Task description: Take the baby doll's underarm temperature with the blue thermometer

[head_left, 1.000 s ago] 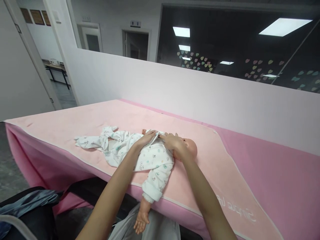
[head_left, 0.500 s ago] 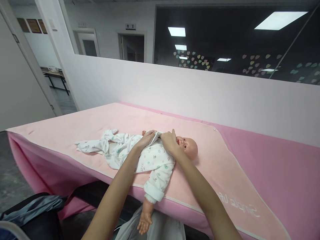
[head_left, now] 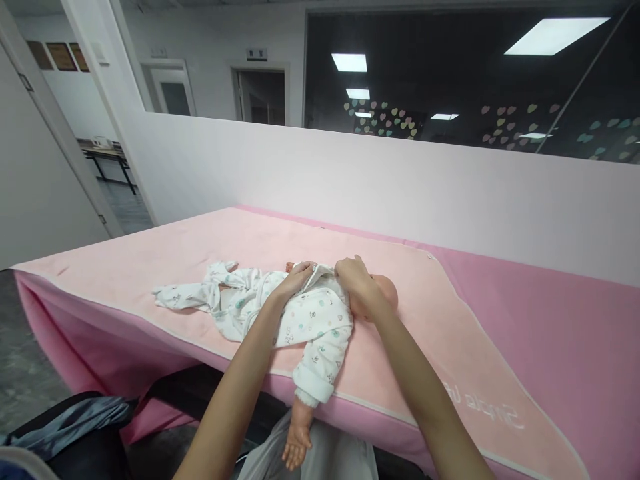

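A baby doll lies on its back with its bare head (head_left: 387, 291) to the right, partly covered by my right hand. It wears a white printed baby romper (head_left: 314, 319). One doll arm (head_left: 299, 433) sticks out of a sleeve and hangs over the table's near edge. My left hand (head_left: 299, 277) lies on the doll's chest, its fingertips closed on the romper's front edge. Up at the collar, my right hand (head_left: 353, 275) is curled closed on the cloth beside the doll's chin. A fold of the romper is lifted between both hands. The romper's legs trail flat to the left.
A light pink mat (head_left: 190, 240) covers the table, over a darker pink cloth (head_left: 560, 327). Behind it stands a white wall (head_left: 350, 173) with a window above. Dark fabric and a grey-blue cloth (head_left: 75, 423) are at the lower left.
My right hand has shifted slightly right along the collar and now hides the doll's face. The lifted fold between my hands looks wider. My left hand stays on the chest.
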Available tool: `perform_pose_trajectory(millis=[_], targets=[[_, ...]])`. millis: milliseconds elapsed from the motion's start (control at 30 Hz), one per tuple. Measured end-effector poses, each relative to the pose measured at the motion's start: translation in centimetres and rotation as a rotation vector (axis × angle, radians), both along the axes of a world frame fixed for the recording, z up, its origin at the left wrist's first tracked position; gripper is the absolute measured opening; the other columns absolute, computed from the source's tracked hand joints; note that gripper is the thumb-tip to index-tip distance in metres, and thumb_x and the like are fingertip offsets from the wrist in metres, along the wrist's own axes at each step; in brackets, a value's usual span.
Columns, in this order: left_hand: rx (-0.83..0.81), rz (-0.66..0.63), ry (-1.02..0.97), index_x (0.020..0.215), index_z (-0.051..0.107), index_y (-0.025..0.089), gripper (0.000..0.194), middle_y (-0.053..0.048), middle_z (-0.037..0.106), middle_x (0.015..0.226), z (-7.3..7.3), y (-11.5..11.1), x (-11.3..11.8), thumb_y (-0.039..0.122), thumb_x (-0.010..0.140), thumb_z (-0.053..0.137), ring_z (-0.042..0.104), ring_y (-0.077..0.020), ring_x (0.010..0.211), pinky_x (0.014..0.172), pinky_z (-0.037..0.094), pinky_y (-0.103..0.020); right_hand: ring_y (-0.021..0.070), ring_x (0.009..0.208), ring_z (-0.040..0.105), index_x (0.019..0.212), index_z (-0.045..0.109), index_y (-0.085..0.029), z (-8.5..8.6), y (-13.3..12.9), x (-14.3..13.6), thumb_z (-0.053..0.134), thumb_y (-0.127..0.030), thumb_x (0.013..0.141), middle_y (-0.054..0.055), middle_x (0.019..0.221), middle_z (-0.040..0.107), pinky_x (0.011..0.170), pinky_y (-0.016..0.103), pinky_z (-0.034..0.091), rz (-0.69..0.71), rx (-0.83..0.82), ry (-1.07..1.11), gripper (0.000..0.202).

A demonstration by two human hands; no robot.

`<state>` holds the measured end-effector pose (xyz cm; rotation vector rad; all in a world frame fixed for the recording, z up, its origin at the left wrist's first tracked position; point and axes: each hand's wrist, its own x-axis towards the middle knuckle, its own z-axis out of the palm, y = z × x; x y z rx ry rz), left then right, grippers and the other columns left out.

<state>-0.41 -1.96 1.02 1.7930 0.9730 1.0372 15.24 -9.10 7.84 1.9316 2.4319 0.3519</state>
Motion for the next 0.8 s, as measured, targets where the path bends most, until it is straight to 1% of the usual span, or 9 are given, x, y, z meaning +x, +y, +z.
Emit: perform_pose_trajectory(millis=[100,200,300,367,433,533,633,700,800], targets=[[-0.004,-0.007,-0.007,0.078,0.060,0.016,0.038,-0.004,0.062,0.077,-0.1,-0.1,0.0,0.052,0.074,0.047,0.054,-0.0222,0.086,0.078,0.041,-0.031,0.0196,0.086,0.063,0.091,0.066,-0.015,0.0,-0.2,0.2,0.046,-0.017,0.086,0.011,0.089,0.070,0.092,0.035,0.030,0.007,-0.017,0.007,0.021],[0.005,-0.004,-0.029,0.076,0.061,0.017,0.035,-0.004,0.062,0.076,0.0,-0.3,0.0,0.050,0.073,0.050,0.053,-0.0224,0.087,0.079,0.040,-0.031,0.0232,0.094,0.061,0.095,0.066,-0.013,-0.9,0.0,-0.7,0.045,-0.028,0.089,0.014,0.095,0.069,0.091,0.036,0.031,0.000,0.007,0.001,0.026],[0.012,-0.007,-0.050,0.075,0.061,0.017,0.033,-0.004,0.061,0.074,0.1,-0.4,0.0,0.049,0.072,0.052,0.052,-0.0222,0.086,0.078,0.040,-0.031,0.0253,0.100,0.059,0.094,0.066,-0.012,-1.6,0.2,-1.8,0.044,-0.027,0.090,0.016,0.098,0.068,0.095,0.039,0.028,-0.002,0.050,-0.007,0.027],[0.011,-0.015,-0.062,0.074,0.062,0.016,0.034,-0.004,0.061,0.073,0.2,-0.4,0.1,0.049,0.071,0.053,0.053,-0.0215,0.083,0.075,0.041,-0.031,0.0253,0.100,0.058,0.091,0.067,-0.012,-1.3,0.1,-2.0,0.044,-0.023,0.090,0.016,0.098,0.068,0.096,0.040,0.028,-0.002,0.069,-0.004,0.025],[0.011,-0.025,-0.075,0.074,0.062,0.015,0.036,-0.004,0.062,0.073,0.2,-0.3,0.1,0.050,0.070,0.055,0.053,-0.0206,0.081,0.073,0.041,-0.030,0.0237,0.094,0.061,0.086,0.068,-0.012,-0.2,-0.5,-1.7,0.045,-0.022,0.089,0.015,0.092,0.069,0.093,0.038,0.031,-0.014,0.070,0.037,0.024],[0.012,-0.053,-0.099,0.079,0.064,0.014,0.038,-0.005,0.064,0.078,0.0,-0.3,0.2,0.050,0.071,0.058,0.055,-0.0189,0.079,0.071,0.042,-0.029,0.0200,0.081,0.063,0.079,0.068,-0.014,2.5,-2.1,0.1,0.047,-0.025,0.089,0.011,0.081,0.070,0.084,0.032,0.037,-0.037,0.088,0.129,0.026],[0.006,-0.187,-0.100,0.092,0.067,0.015,0.038,-0.005,0.066,0.087,-0.2,-0.4,0.0,0.045,0.069,0.066,0.057,-0.0175,0.081,0.072,0.042,-0.027,0.0183,0.083,0.063,0.081,0.068,-0.016,5.0,-3.9,2.6,0.048,-0.030,0.088,0.008,0.086,0.071,0.077,0.027,0.041,-0.025,0.203,0.358,0.025],[-0.003,-0.274,-0.090,0.098,0.068,0.016,0.040,-0.005,0.066,0.088,-0.3,-0.5,-0.1,0.041,0.066,0.072,0.058,-0.0165,0.079,0.070,0.043,-0.026,0.0176,0.086,0.063,0.080,0.069,-0.018,6.0,-4.9,4.1,0.051,-0.031,0.086,0.006,0.090,0.071,0.077,0.026,0.042,0.002,0.267,0.550,0.023],[-0.020,-0.259,-0.133,0.096,0.070,0.016,0.040,-0.005,0.066,0.088,-0.1,-0.7,-0.2,0.037,0.063,0.076,0.056,-0.0133,0.070,0.064,0.041,-0.025,0.0179,0.091,0.064,0.077,0.070,-0.019,6.6,-5.6,5.3,0.055,-0.031,0.082,0.004,0.092,0.071,0.079,0.026,0.044,0.056,0.291,0.767,0.020]])
